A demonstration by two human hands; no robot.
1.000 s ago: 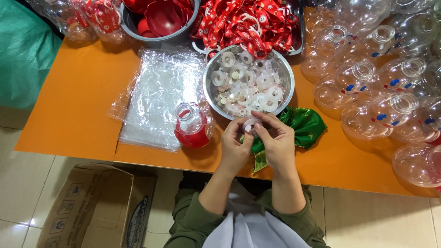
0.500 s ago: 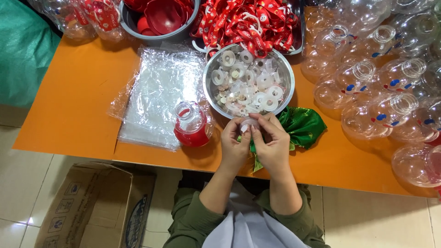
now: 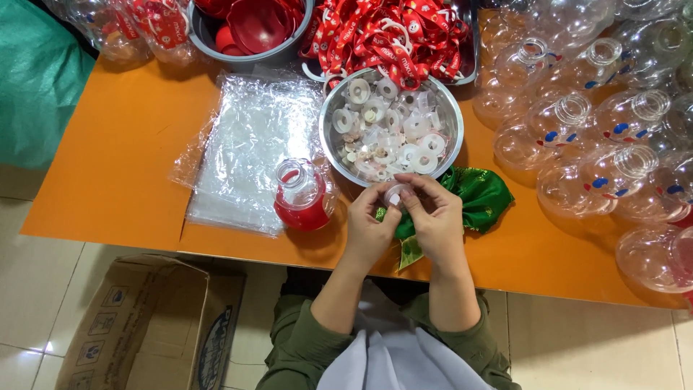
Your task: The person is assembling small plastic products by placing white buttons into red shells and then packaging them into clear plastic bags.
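Note:
My left hand (image 3: 369, 227) and my right hand (image 3: 435, 219) meet over the near edge of an orange table (image 3: 123, 159), both pinching one small clear plastic ring cap (image 3: 395, 194) between the fingertips. Just beyond them stands a steel bowl (image 3: 330, 148) filled with several similar white and clear ring caps. A clear round bottle with a red base (image 3: 302, 196) stands upright left of my left hand. A crumpled green cloth (image 3: 480, 195) lies under and to the right of my right hand.
A stack of clear plastic bags (image 3: 249, 148) lies left of the bowl. Red straps (image 3: 393, 32) fill a tray at the back, beside a grey bowl of red lids (image 3: 249, 25). Several clear round bottles (image 3: 592, 130) crowd the right side. A cardboard box (image 3: 144, 332) sits on the floor.
Both hands have stayed together at the table edge; the fingers shifted slightly around the small ring cap.

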